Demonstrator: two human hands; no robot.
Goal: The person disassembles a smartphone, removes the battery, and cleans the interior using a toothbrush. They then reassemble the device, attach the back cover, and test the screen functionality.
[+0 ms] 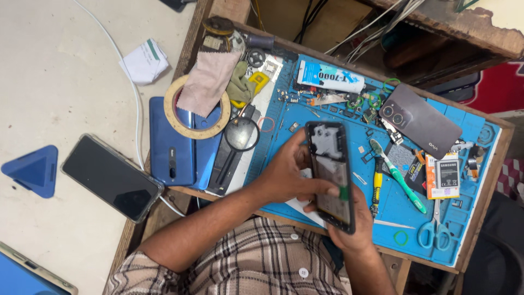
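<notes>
opened black phone with bare internals (331, 173) above blue silicone repair mat (469, 218), cradled by right hand (349, 232), left hand (284, 173) pinching its edge; likely light, rigid, fragile—best gripped by frame edges.

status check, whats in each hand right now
Right hand grips opened phone from below. Left hand steadies its side, fingers on a green tab. Nothing blocking; blue mat cluttered.

The person wears a short-sleeved shirt (256, 257) in a plaid check of beige, brown and dark lines, with small white buttons down its front. Both forearms are bare from the sleeve ends down, and the hands carry no gloves, rings or watch.
</notes>
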